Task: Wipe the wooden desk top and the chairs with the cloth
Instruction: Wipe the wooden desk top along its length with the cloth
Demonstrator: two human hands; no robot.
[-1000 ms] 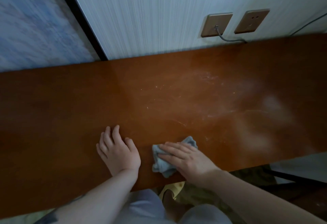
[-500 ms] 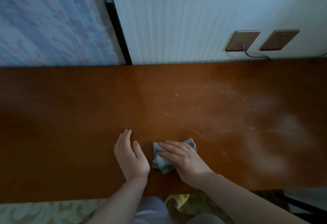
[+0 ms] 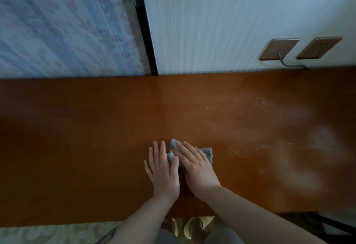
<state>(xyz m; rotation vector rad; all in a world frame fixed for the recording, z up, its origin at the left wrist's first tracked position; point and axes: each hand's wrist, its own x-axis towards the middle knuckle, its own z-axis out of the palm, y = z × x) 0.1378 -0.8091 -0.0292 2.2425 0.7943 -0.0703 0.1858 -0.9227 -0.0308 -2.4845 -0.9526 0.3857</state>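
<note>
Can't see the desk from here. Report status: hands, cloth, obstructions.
Right hand flat on grey cloth, pressing it to desk top. Left hand flat beside it, thumb at cloth's edge. Pale dust streaks to the right. Nothing blocking.

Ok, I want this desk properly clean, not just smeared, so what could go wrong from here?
1. The cloth is bunched small under the flat right hand, so each pass likely covers a narrow strip and may leave streaks.
2. Pale specks and dusty smears lie to the right on the desk top; they could be pushed around rather than lifted.
3. A cable hangs from the wall socket at the desk's back edge; a wide sweep might snag it.
</note>
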